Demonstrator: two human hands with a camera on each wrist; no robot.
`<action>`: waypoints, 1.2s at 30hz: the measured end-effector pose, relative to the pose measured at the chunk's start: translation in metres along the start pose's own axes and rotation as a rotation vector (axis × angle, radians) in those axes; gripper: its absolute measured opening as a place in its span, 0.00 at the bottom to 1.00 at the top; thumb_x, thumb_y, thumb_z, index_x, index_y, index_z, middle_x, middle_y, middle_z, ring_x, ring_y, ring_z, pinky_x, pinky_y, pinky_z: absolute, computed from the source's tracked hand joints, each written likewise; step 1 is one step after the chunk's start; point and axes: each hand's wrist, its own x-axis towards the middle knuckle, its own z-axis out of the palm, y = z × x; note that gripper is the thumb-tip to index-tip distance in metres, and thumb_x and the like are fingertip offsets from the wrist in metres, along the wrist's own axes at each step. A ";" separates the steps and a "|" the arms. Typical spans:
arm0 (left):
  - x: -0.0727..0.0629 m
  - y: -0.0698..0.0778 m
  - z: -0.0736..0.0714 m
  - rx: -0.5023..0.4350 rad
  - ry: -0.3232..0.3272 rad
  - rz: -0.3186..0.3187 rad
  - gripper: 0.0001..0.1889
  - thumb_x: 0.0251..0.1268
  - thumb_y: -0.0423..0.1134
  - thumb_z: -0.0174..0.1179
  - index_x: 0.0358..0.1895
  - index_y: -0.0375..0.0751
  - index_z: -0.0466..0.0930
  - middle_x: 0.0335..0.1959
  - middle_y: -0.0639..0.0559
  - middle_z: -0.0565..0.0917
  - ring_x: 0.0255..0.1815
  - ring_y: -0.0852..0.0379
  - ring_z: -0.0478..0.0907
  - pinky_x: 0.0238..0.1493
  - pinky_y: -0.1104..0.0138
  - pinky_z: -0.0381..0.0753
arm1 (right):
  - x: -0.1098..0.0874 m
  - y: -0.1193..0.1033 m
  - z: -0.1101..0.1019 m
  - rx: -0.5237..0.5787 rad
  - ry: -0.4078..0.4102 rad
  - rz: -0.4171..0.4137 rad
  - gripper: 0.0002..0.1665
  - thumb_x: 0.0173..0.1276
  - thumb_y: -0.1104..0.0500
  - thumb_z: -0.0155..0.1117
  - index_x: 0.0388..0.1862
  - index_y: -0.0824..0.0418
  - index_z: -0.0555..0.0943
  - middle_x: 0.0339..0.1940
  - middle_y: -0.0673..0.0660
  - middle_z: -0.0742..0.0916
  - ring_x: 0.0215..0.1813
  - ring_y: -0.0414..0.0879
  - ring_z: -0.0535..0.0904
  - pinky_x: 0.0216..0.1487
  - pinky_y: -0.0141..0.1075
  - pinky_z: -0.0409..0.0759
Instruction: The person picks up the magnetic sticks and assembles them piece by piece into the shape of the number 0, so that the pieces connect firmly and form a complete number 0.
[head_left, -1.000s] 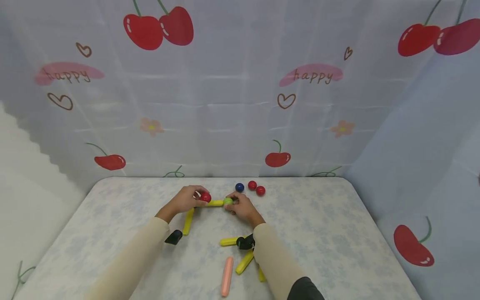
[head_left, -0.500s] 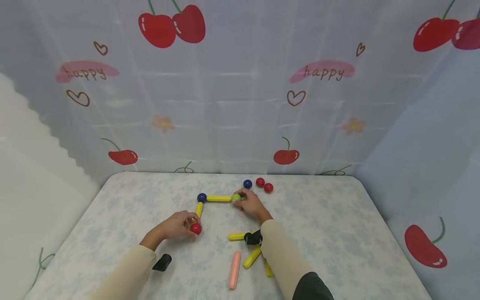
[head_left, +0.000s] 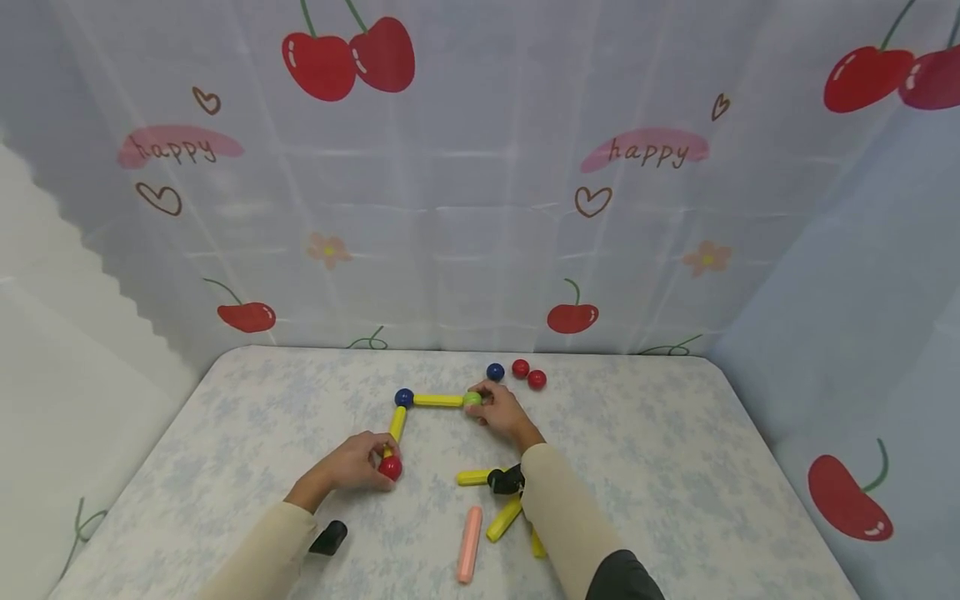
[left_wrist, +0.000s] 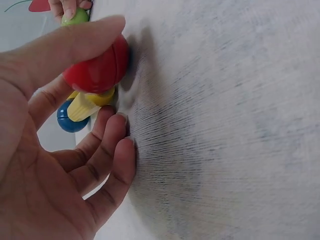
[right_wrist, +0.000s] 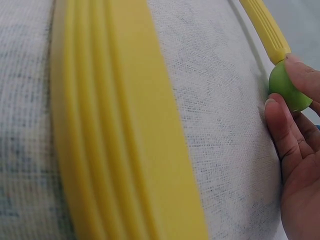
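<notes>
My left hand [head_left: 351, 463] pinches a red ball [head_left: 390, 467] between thumb and finger, at the near end of a yellow rod [head_left: 397, 423]. The left wrist view shows this red ball [left_wrist: 95, 72] against the rod's end, its other fingers spread beside the tabletop. That rod runs back to a blue ball [head_left: 404, 397], from which a second yellow rod [head_left: 438, 401] extends right. At its right end is a lime-green ball [head_left: 472, 399], which my right hand [head_left: 504, 412] pinches. In the right wrist view the green ball [right_wrist: 287, 86] touches the rod's tip.
Behind the right hand lie a blue ball [head_left: 495, 372] and two red balls [head_left: 521, 367]. Loose yellow rods [head_left: 504, 518] lie near and partly under the right forearm, with a pink rod [head_left: 469, 545] beside them. A cherry-print curtain [head_left: 465, 208] hangs behind the table.
My left hand has brought the red ball from beside the blue corner ball toward me, to the near end of the left yellow rod. The right hand keeps its pinch on the green ball.
</notes>
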 end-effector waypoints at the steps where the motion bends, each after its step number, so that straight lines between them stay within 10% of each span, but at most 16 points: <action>1: 0.000 0.000 0.001 -0.003 0.008 -0.007 0.18 0.44 0.34 0.76 0.36 0.51 0.77 0.37 0.51 0.76 0.34 0.54 0.70 0.36 0.63 0.72 | 0.000 0.000 0.000 -0.002 0.001 -0.001 0.18 0.65 0.61 0.66 0.53 0.61 0.77 0.41 0.56 0.81 0.28 0.44 0.76 0.35 0.34 0.78; 17: -0.007 -0.009 0.008 -0.080 0.051 0.076 0.22 0.45 0.25 0.72 0.43 0.47 0.76 0.38 0.50 0.77 0.37 0.53 0.73 0.39 0.61 0.78 | -0.003 0.000 0.001 -0.009 0.003 -0.003 0.18 0.66 0.61 0.66 0.54 0.62 0.77 0.38 0.56 0.81 0.28 0.43 0.75 0.34 0.33 0.77; 28: -0.011 -0.016 -0.002 -0.222 -0.020 0.195 0.11 0.63 0.38 0.65 0.46 0.39 0.79 0.39 0.51 0.80 0.38 0.53 0.73 0.39 0.64 0.73 | 0.000 0.001 0.000 -0.014 0.004 -0.013 0.18 0.66 0.61 0.66 0.53 0.61 0.78 0.39 0.55 0.81 0.27 0.43 0.76 0.34 0.34 0.77; 36: -0.008 -0.021 -0.004 -0.306 -0.033 0.136 0.15 0.59 0.38 0.68 0.48 0.38 0.80 0.42 0.48 0.81 0.42 0.53 0.75 0.41 0.62 0.76 | -0.002 0.000 -0.001 -0.014 -0.009 -0.007 0.19 0.67 0.60 0.65 0.55 0.61 0.77 0.39 0.55 0.82 0.28 0.43 0.76 0.34 0.34 0.76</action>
